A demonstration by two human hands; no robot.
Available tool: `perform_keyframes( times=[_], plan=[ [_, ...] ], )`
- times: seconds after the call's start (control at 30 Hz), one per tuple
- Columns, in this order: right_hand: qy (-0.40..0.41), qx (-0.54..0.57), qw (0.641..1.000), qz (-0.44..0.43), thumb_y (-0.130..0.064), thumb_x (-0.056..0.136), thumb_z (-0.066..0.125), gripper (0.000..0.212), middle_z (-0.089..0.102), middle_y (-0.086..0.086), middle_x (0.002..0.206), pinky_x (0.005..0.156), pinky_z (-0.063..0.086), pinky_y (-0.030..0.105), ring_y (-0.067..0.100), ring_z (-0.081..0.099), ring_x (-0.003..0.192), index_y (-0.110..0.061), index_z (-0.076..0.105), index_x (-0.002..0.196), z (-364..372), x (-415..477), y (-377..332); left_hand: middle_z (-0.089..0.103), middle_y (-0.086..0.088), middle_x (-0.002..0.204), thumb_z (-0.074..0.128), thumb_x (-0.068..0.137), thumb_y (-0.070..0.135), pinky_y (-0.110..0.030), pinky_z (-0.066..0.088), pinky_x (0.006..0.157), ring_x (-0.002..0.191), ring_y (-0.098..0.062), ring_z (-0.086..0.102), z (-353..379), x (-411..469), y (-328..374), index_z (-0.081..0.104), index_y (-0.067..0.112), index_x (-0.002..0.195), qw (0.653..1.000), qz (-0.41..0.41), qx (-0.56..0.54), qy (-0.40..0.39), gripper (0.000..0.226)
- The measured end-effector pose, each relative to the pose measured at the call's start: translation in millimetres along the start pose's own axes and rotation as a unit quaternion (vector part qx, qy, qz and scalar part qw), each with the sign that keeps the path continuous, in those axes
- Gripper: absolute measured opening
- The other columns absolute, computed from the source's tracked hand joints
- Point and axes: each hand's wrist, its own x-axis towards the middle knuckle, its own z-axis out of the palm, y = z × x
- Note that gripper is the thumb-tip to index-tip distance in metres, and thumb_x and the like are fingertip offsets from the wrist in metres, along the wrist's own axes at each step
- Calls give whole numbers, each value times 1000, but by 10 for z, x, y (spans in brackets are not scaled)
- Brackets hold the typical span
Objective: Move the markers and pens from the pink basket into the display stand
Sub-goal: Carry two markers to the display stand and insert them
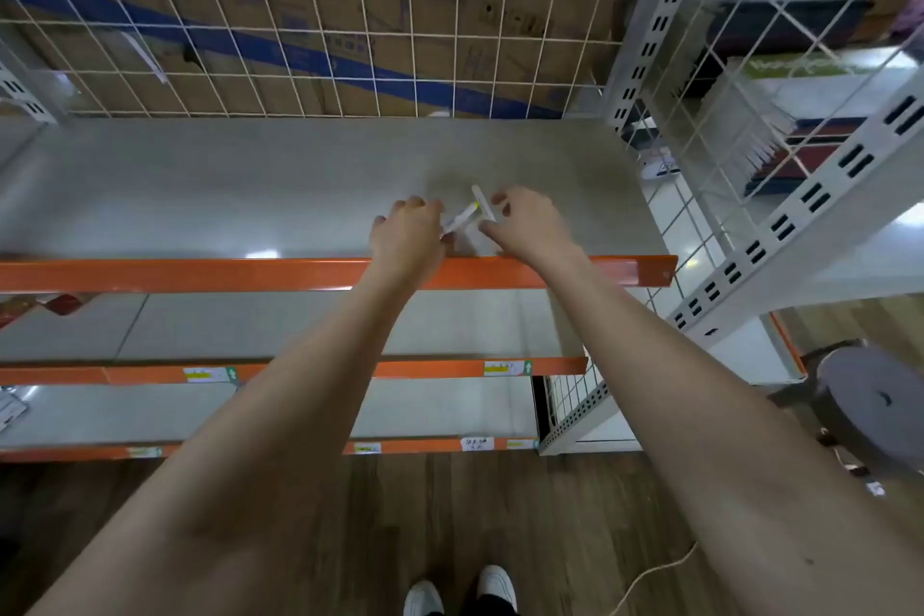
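Both my hands are over the front right part of the grey top shelf (250, 185). My left hand (407, 238) pinches a white marker with a yellow-green band (462, 217), whose tip points up and to the right. My right hand (532, 225) has its thumb and forefinger curled round a second white pen (482, 200), which crosses the tip of the first marker. The two hands are almost touching. Neither the pink basket nor the display stand is in view.
An orange beam (200, 273) edges the shelf front, with two lower shelves (250, 325) beneath it. A wire grid (300, 40) backs the shelf, with cardboard boxes behind. A white slotted upright (645, 30) and another rack stand at the right. A grey stool (870, 405) is on the floor.
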Motion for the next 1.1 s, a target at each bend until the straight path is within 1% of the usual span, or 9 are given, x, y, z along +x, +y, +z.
perform_keyframes(
  times=[0.03,0.17,0.33,0.5,0.7,0.77,0.83,0.97,1.1],
  plan=[
    [-6,3,1000,13,-27,85,64,36,63,13,113,83,50,34,32,61,104,-10,59,116,11,32,2,55,-10,122,56,92,34,-42,40,92,117,-30,49,1,26,17,54,17,126,1000,-9,13,-23,38],
    [-4,-38,998,47,-30,85,65,38,63,14,118,87,48,37,33,59,110,-11,58,118,82,197,17,52,-11,122,53,93,23,-43,40,92,117,-30,47,74,119,47,57,17,123,999,-27,29,-21,30],
    [-1,-52,998,46,-17,86,61,23,64,19,111,72,40,31,38,60,106,-6,60,106,172,285,-2,57,-11,114,52,94,14,-38,44,79,104,-32,56,85,140,138,64,13,111,999,-40,-8,-7,21],
    [7,-25,998,51,-7,85,55,20,64,18,108,72,42,31,38,60,102,-6,64,103,151,261,-38,59,-13,110,51,93,12,-34,39,70,98,-34,58,43,138,135,64,8,107,999,-27,-4,20,20],
    [8,18,999,43,-14,81,65,12,65,9,90,64,41,28,27,60,80,-8,68,91,-20,150,-178,64,-11,101,53,91,20,-34,46,68,91,-33,61,-171,102,49,68,10,100,988,-70,-108,84,20],
    [11,33,999,24,-14,78,67,13,67,10,88,61,44,30,27,62,79,-7,69,88,-53,117,-236,67,-12,98,53,90,17,-34,48,68,89,-33,61,-269,45,-12,67,8,97,981,-87,-141,99,19],
    [1,42,999,6,-14,77,68,12,68,10,87,66,50,33,26,63,81,-6,67,87,-70,67,-310,68,-11,95,55,88,15,-36,50,70,86,-33,61,-347,-58,-89,67,7,94,976,-106,-160,103,15],
    [-49,89,994,-30,-10,77,71,23,63,5,88,77,54,38,24,62,85,-10,64,98,22,-80,-493,71,-10,89,61,84,15,-34,49,71,86,-29,63,-412,-386,-260,66,7,93,968,-132,-181,117,14],
    [-106,152,980,-76,-4,75,71,39,60,2,76,80,56,48,30,67,84,-13,65,112,238,-274,-693,72,-10,86,64,80,13,-35,49,74,86,-28,66,-428,-793,-483,64,7,98,951,-172,-216,136,19]
  ],
)
